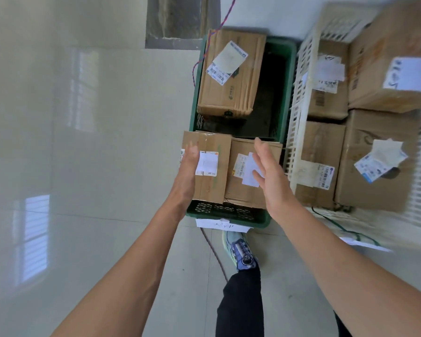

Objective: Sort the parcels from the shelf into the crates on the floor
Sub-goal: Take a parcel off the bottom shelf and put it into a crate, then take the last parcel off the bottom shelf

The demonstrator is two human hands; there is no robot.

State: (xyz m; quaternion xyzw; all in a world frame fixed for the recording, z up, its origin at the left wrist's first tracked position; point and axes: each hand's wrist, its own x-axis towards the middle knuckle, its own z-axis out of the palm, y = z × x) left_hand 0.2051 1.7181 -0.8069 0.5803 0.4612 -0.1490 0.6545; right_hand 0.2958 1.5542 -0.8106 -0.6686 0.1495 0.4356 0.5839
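A green crate [291, 76] stands on the floor ahead of me. It holds a large cardboard parcel [231, 74] at the far end and two smaller labelled parcels, one at the near left [212, 166] and one at the near right [241, 181]. My left hand [188, 166] hovers with straight fingers over the left edge of the near left parcel. My right hand [269, 171] is open above the right side of the near right parcel. Neither hand holds anything. A white crate [299, 117] to the right holds several cardboard parcels [374, 161].
A paper label [221, 224] hangs on the green crate's near wall. My shoe [241, 251] and dark trouser leg are just in front of it. A red cord [214, 254] runs across the pale tiled floor. A dark doorway [178, 20] is at the back.
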